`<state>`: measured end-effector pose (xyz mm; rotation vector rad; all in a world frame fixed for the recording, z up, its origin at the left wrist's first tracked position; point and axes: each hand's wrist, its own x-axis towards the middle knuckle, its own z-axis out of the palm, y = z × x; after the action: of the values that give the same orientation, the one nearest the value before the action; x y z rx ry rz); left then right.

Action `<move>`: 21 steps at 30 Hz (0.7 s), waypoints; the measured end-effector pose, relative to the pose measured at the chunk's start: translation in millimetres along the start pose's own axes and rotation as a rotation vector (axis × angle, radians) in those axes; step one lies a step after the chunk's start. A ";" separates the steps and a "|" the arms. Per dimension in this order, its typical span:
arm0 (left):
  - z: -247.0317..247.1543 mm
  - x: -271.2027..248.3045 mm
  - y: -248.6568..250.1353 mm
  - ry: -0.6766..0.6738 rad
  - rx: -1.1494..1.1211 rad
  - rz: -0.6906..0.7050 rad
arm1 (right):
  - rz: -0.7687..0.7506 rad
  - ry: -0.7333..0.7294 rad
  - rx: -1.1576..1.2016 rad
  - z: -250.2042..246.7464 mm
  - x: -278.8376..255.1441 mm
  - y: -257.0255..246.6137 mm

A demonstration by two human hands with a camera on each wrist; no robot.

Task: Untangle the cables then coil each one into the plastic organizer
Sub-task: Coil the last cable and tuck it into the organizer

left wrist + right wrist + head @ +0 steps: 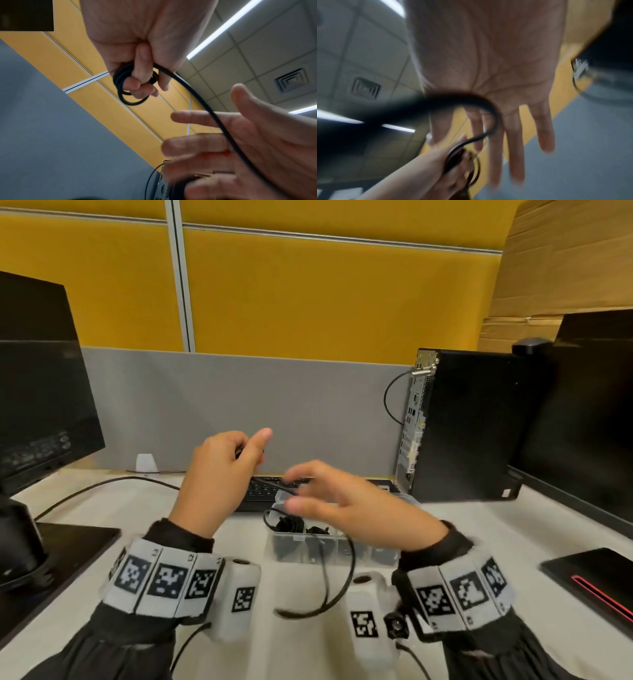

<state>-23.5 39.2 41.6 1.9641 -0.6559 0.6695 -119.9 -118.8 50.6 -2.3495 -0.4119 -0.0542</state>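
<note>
Black cable (135,83) coiled in left hand (137,44).

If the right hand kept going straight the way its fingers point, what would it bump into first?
Probably the left hand, which grips a small coil of black cable. The right hand points its straight fingers left toward it; depth is unclear, so it might pass just in front.

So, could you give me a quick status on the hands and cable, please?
Left hand grips coiled black cable. Right hand open, cable across fingers. Organizer below, holding coiled cables.
</note>
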 end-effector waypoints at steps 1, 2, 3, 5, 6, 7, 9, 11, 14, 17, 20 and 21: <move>-2.5 0.9 -0.7 0.017 -0.004 -0.004 | -0.023 -0.060 0.074 4.1 1.8 1.1; -6.0 2.0 -2.1 0.034 -0.006 -0.011 | -0.021 -0.096 0.155 4.1 1.6 2.1; -9.7 3.2 -4.0 0.046 -0.008 -0.020 | 0.003 -0.118 0.228 1.6 -0.1 3.6; -16.8 4.6 -8.1 0.052 0.011 -0.032 | 0.062 -0.111 0.278 -7.0 -5.2 4.9; -20.4 5.2 -10.9 0.061 0.034 -0.030 | 0.080 -0.071 0.218 -13.3 -7.7 6.9; -24.6 6.0 -12.9 0.081 0.063 -0.024 | 0.095 -0.017 0.120 -21.0 -10.0 10.4; -36.6 8.8 -18.5 0.149 0.133 -0.020 | 0.126 0.088 -0.044 -37.1 -15.5 20.3; -51.2 10.4 -23.9 0.218 0.205 -0.043 | 0.173 0.163 -0.047 -51.5 -22.0 33.3; -60.7 9.3 -26.1 0.109 0.258 -0.128 | 0.195 0.274 0.090 -59.3 -24.2 47.4; -49.2 4.4 -13.8 -0.367 0.079 -0.245 | 0.096 0.567 0.195 -56.1 -14.7 49.0; -40.9 -2.6 -2.7 -0.703 -0.325 -0.177 | 0.040 0.866 0.089 -59.0 -10.2 53.4; -39.5 -3.7 -2.0 -0.779 -0.469 -0.142 | 0.043 0.925 0.017 -60.6 -10.1 57.6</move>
<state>-32.2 75.8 54.5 1.7586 -1.0099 -0.3571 -106.8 -201.9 54.6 -2.0397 0.1004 -1.0528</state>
